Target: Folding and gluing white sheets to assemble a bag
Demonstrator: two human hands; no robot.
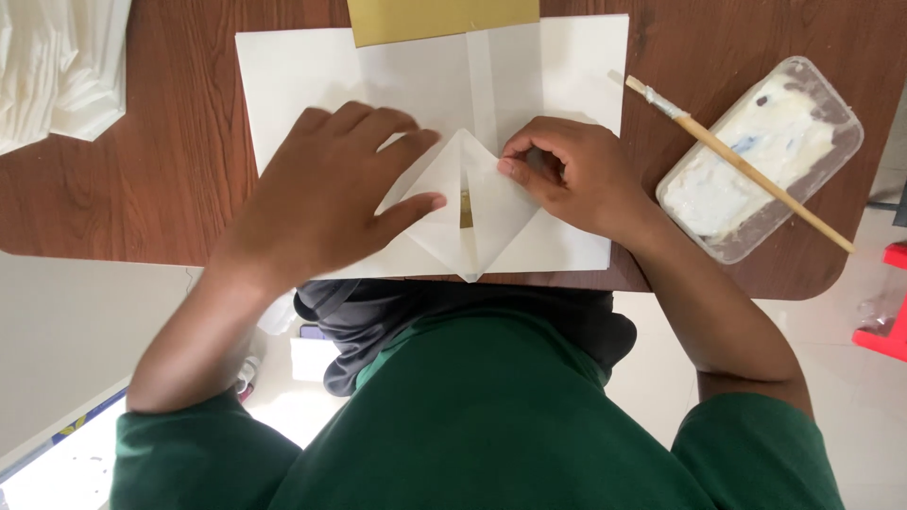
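1. A white pleated stack (59, 66) lies at the desk's (179, 161) ten o'clock corner.
2. The left hand (326, 194) lies flat, fingers (406, 210) spread, pressing the white paper sheet (302, 71) beside its folded flaps (472, 203).
3. The right hand (572, 175) curls, fingertips pinching the right flap's edge at centre.
4. At three o'clock a brush (746, 165) rests across a plastic glue tub (756, 156).
5. A gold sheet (439, 19) sits at twelve o'clock.

The left hand (331, 194) hides part of the white paper (567, 66); the gold sheet (439, 19) is cut off.
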